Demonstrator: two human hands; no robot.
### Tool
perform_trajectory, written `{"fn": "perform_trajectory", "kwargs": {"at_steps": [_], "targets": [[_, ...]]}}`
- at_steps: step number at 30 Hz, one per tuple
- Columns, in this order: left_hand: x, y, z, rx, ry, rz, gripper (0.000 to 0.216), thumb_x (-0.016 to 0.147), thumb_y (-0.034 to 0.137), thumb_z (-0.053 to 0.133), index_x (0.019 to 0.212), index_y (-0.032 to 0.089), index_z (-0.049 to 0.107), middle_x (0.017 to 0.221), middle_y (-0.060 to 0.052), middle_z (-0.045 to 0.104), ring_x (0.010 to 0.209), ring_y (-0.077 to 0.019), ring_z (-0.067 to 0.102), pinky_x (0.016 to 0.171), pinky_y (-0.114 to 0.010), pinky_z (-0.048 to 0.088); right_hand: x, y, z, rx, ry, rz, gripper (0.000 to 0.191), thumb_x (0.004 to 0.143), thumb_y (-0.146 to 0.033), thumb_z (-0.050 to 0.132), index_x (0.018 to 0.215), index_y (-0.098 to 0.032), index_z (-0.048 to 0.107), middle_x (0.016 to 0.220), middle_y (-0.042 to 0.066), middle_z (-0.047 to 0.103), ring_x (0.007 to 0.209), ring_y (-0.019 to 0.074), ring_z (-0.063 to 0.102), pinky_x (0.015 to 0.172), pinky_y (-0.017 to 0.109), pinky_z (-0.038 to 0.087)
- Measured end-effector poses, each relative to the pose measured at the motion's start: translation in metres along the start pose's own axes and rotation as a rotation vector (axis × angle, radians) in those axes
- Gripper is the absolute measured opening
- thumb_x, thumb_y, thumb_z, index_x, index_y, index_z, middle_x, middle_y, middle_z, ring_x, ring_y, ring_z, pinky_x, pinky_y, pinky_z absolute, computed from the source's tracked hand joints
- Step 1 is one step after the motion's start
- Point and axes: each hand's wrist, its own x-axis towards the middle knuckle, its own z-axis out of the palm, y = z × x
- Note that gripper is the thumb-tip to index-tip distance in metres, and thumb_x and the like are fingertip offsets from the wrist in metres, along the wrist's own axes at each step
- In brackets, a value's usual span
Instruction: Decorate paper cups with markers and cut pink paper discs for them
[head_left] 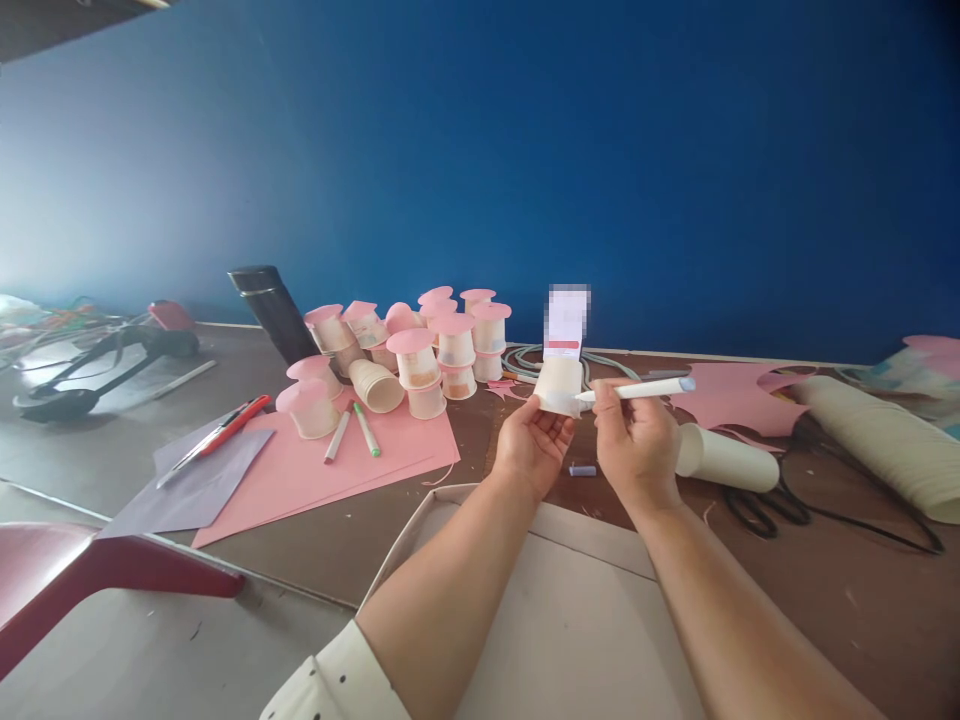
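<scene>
My left hand (534,440) is closed around a small upturned paper cup (559,384), held up above the table. My right hand (634,435) grips a white marker (637,390) with a pale blue end, its tip touching the cup's side. A small blue marker cap (582,470) lies on the table just below both hands. A blurred white card with a red strip (566,325) stands behind the cup.
A pile of paper cups with pink lids (420,345) sits on pink paper (322,465) with two markers (352,432). A red cutter (225,425), black flask (270,305), cup stacks (877,440), scissors (765,505) and an open cardboard box (570,620) surround my arms.
</scene>
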Motion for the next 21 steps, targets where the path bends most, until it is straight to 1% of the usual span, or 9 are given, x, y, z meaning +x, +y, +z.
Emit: {"fn": "perform_trajectory", "kwargs": {"at_steps": [3,7,11,16,21], "targets": [[-0.0015,-0.0012,0.0019,0.011,-0.006,0.009,0.013,0.085,0.017,0.056,0.088,0.009,0.065,0.083,-0.01,0.068,0.07,-0.0138,0.065,0.061,-0.023,0.054,-0.0002,-0.0009,0.0002,0.007,-0.02,-0.021,0.029,0.092,-0.041,0.052,0.086,-0.016,0.067,0.078,0.008,0.071,0.068,0.0186,0.066,0.066,0.03,0.05],[-0.0026,-0.0024,0.0028,0.022,-0.008,0.017,0.012,0.085,0.016,0.056,0.089,0.009,0.064,0.085,-0.01,0.069,0.071,-0.0142,0.065,0.062,-0.023,0.054,-0.0006,-0.0002,0.0007,-0.004,-0.019,-0.017,0.029,0.091,-0.042,0.053,0.086,-0.017,0.068,0.078,0.007,0.071,0.068,0.0186,0.066,0.065,0.029,0.05],[-0.0029,-0.0027,0.0027,0.027,-0.006,0.015,0.013,0.085,0.016,0.055,0.089,0.008,0.064,0.084,-0.01,0.069,0.069,-0.0137,0.065,0.062,-0.023,0.053,-0.0003,0.0002,0.001,0.004,-0.045,-0.019,0.03,0.091,-0.042,0.053,0.086,-0.016,0.068,0.079,0.007,0.072,0.069,0.0187,0.067,0.066,0.029,0.05],[-0.0021,-0.0029,0.0029,0.018,0.007,0.016,0.011,0.085,0.016,0.056,0.088,0.009,0.064,0.084,-0.01,0.069,0.071,-0.0142,0.065,0.061,-0.023,0.053,0.0012,0.0003,0.0001,-0.021,-0.03,0.003,0.032,0.091,-0.043,0.053,0.083,-0.016,0.068,0.077,0.008,0.071,0.067,0.0193,0.066,0.064,0.029,0.049],[-0.0015,-0.0024,0.0021,0.023,0.006,0.019,0.012,0.085,0.017,0.056,0.088,0.009,0.065,0.083,-0.01,0.068,0.07,-0.0137,0.064,0.062,-0.023,0.054,0.0006,0.0003,0.0007,-0.036,-0.03,-0.01,0.032,0.09,-0.045,0.053,0.084,-0.017,0.068,0.075,0.007,0.071,0.066,0.0193,0.065,0.062,0.029,0.048]]}}
